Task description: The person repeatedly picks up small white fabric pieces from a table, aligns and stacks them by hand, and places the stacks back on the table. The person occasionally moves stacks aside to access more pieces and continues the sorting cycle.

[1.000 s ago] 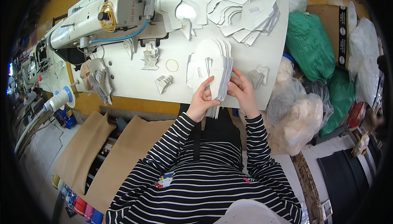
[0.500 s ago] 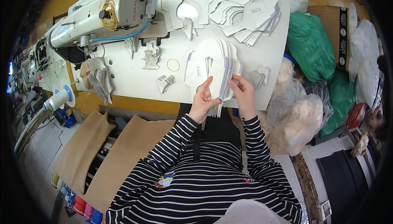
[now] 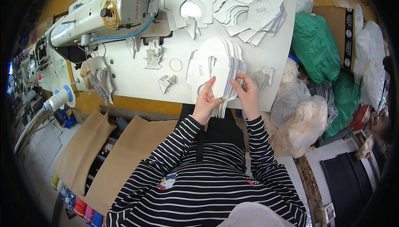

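Observation:
Both hands hold a fanned stack of white cut shoe-upper pieces [image 3: 221, 56] at the table's front edge. My left hand [image 3: 204, 105] grips its lower left part, thumb across the near end and index finger stretched over the top piece. At the right edge, my right hand [image 3: 249, 99] has its thumb and fingers closed on the layered edges. Grey-edged layers show between the two hands. Narrow ends of the pieces hang past the table edge below my left thumb. Small white-and-grey pieces [image 3: 263, 78] lie just right of my right hand.
A white sewing machine [image 3: 99, 17] stands at the left, near a thread cone [image 3: 58, 100]. More white cut pieces [image 3: 259, 11] lie at the back. A yellow rubber band [image 3: 176, 64] and a small pile of pieces [image 3: 167, 83] rest left of the stack. Green bags [image 3: 316, 46] crowd the right.
The layers at the stack's right side have spread wider, showing more of their edges. My right fingers have shifted slightly up along them. My left hand stays nearly in place.

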Available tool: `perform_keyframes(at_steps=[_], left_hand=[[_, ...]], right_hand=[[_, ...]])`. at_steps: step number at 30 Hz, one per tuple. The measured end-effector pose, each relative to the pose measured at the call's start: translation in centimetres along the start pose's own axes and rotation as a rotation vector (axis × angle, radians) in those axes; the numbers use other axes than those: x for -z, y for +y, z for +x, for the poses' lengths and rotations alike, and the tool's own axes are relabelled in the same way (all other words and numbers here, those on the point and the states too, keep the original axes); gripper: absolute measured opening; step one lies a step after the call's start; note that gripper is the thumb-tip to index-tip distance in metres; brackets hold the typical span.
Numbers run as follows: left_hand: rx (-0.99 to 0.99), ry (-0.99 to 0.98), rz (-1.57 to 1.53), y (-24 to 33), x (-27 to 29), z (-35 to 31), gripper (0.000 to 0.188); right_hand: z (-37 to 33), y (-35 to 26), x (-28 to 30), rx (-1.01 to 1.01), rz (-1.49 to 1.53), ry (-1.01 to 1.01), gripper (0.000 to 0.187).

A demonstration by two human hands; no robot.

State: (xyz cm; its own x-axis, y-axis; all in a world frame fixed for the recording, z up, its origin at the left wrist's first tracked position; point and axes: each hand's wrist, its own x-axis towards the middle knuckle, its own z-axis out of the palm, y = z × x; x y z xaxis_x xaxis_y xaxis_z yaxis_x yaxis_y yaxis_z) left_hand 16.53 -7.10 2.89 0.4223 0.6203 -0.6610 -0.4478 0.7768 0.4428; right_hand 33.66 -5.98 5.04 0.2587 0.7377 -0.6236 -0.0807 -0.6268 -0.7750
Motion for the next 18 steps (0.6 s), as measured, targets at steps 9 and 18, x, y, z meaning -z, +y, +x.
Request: perform_keyframes(at_steps=[9,18], left_hand=[[0.025,-0.011,0.046,-0.4,0.2,0.3,0.084],[0.131,-0.049,0.448,0.5,-0.4,0.5,0.076]], right_hand=[[0.3,-1.0,-0.7,0.264,-0.054,0.017,0.028],[1.2,1.4,1.2,0.194,-0.297,-0.106,0.03]])
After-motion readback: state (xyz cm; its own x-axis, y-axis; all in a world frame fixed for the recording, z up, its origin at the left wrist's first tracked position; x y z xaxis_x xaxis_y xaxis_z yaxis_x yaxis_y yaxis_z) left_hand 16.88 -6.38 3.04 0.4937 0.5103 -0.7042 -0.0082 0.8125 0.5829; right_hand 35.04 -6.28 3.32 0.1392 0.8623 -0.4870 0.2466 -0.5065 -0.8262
